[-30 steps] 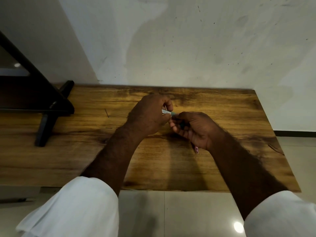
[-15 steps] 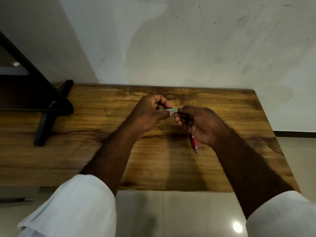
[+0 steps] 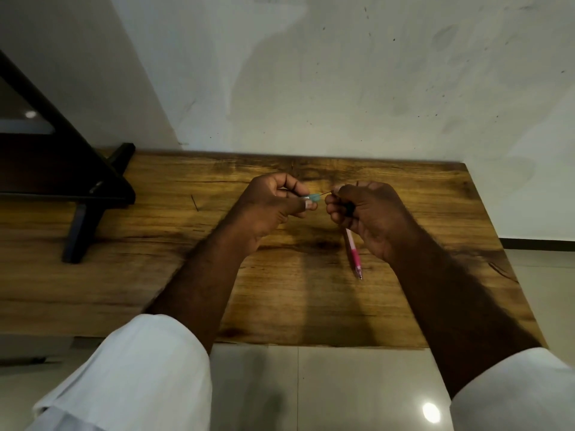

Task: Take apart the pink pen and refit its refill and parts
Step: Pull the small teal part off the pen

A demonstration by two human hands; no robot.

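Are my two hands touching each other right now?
Apart. The head view shows a strip of wooden table between the left hand and the right hand; only a thin dark rod crosses it.

The pen [image 3: 354, 251] is pink, the part [image 3: 314, 198] teal, the table [image 3: 451, 219] streaky brown, sleeves [image 3: 140, 368] white.

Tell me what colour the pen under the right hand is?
Pink pen, deeper pink near its tip; head view.

- table [image 3: 435, 197]: wood, strong grain, dull sheen.
- pink pen [image 3: 354, 251]: smooth plastic, partly translucent.
- teal part [image 3: 314, 198]: looks plastic.
- floor [image 3: 342, 393]: glossy tiles.
- wall [image 3: 342, 88]: matt, blotchy paint.
- sleeves [image 3: 140, 374]: plain white cloth.
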